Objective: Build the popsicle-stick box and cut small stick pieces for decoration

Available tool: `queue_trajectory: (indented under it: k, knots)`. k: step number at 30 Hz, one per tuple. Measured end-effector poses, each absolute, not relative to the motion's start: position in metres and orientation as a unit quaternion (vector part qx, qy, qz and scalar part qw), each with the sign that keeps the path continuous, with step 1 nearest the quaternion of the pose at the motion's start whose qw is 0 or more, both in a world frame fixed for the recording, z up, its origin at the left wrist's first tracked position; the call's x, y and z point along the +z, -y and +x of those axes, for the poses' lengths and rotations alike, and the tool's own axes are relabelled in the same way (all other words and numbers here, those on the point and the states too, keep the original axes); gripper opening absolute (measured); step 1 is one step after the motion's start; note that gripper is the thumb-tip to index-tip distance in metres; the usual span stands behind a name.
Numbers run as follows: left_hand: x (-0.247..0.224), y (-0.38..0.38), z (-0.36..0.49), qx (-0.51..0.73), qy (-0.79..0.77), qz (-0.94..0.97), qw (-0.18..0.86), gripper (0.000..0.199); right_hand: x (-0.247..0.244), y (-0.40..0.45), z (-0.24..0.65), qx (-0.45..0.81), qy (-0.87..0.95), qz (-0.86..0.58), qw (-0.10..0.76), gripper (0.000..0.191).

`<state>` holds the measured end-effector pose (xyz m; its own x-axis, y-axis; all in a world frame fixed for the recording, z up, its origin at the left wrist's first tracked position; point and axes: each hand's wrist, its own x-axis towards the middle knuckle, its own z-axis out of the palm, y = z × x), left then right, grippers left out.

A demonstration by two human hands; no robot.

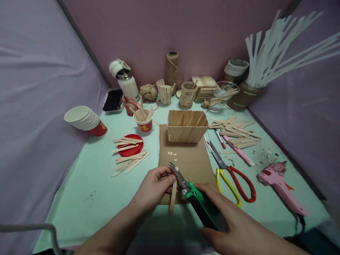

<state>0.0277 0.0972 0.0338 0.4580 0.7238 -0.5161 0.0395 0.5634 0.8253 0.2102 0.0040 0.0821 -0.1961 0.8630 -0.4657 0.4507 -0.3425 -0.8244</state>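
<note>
Between the thumb and fingers of my left hand is a flat wooden stick, its lower end pointing down toward me. My right hand is wrapped round the green and black handles of pruning shears. The shears' blades are parted around the upper end of the stick, close to my left fingertips. Beneath both lies a brown cardboard sheet, with several small cut-off wooden tips on it. On the sheet's far end stands a rectangular box of wooden sticks.
Red and yellow scissors, a pink glue gun and a stick pile lie right. Left are a red lid with sticks, a cup of sticks and stacked paper cups. Twine and a bottle stand behind.
</note>
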Motion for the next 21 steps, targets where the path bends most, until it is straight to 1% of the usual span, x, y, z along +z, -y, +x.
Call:
queue_trajectory:
  k: [7,10,15,21]
  knots:
    - [0.035,-0.093,0.032,0.212,-0.474,0.385,0.763,0.036,0.089,-0.007,0.213,0.596,0.524,-0.585,0.165,0.069]
    - [0.034,-0.091,0.033,0.217,-0.478,0.381,0.761,0.037,0.091,-0.01,0.212,0.598,0.525,-0.587,0.15,0.063]
    - [0.033,-0.092,0.032,0.207,-0.478,0.366,0.771,0.04,0.094,-0.017,0.209,0.615,0.521,-0.569,0.164,0.054]
    - [0.032,-0.093,0.031,0.2,-0.486,0.354,0.773,0.04,0.09,-0.021,0.209,0.615,0.527,-0.571,0.137,0.04]
